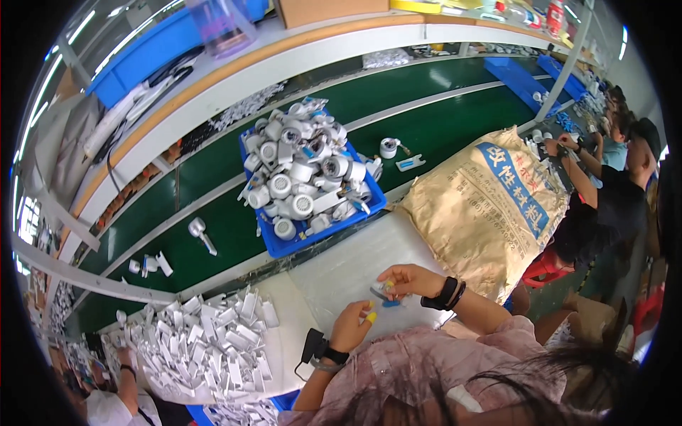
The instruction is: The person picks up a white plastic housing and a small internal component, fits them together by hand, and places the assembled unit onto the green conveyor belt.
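Above the clear sheet (pixel 330 284) on the bench, my right hand (pixel 410 281) is closed in a pinch on a small grey-and-blue part (pixel 388 301), whose exact kind is too small to make out. My left hand (pixel 350 326) is just left of it and nearer to me, its yellow-covered fingertips apart and nothing visible between them. White plastic housings (pixel 213 341) lie in a heap left of my left hand. Beyond the sheet, a blue crate (pixel 323 241) is piled high with round white motor-like units (pixel 302 174) with wires.
A large brown paper sack (pixel 462 213) lies right of the sheet. Behind runs a green conveyor belt (pixel 234 213) with a few loose white parts and blue trays (pixel 522 82). A shelf (pixel 341 42) spans above it. Other people (pixel 611 192) work at right and lower left.
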Demonstrator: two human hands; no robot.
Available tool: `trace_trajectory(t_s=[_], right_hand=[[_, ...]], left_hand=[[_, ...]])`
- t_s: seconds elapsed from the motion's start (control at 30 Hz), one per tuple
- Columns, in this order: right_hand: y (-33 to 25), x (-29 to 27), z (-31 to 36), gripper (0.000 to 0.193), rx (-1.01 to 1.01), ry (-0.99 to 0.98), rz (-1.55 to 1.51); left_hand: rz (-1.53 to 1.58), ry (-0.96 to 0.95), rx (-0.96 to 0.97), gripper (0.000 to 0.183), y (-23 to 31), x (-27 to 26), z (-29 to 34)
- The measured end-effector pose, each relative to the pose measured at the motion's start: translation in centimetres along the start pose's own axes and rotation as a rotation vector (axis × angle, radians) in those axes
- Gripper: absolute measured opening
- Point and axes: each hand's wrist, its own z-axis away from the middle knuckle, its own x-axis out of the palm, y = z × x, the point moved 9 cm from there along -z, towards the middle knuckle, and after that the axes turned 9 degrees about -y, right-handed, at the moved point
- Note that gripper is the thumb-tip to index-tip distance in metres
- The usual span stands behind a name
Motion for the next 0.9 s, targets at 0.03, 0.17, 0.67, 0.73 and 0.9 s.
trace_trajectory(t_s=[0.03,0.17,0.67,0.73,0.9], right_hand=[[0.8,0.0,0.2,0.035,0.017,-0.071,0.006],[2.5,-1.3,0.9,0.035,0.080,-0.070,0.179],[7.0,2.7,-0.4,0.032,0.037,-0.084,0.039],[7.3,3.2,-0.7,0.029,-0.001,-0.097,0.033],[8.9,4.2,-1.0,0.027,0.095,-0.127,0.050]], left_hand=[[-0.021,-0.038,-0.006,0.035,-0.4,0.6,0.1],[-0.021,-0.129,0.030,0.032,-0.6,2.1,0.0],[-0.134,-0.222,-0.028,0.037,-2.1,2.7,0.2],[-0.110,-0.220,-0.052,0.034,-1.9,2.5,0.5],[-0.145,-0.198,-0.081,0.033,-3.1,2.7,0.8]])
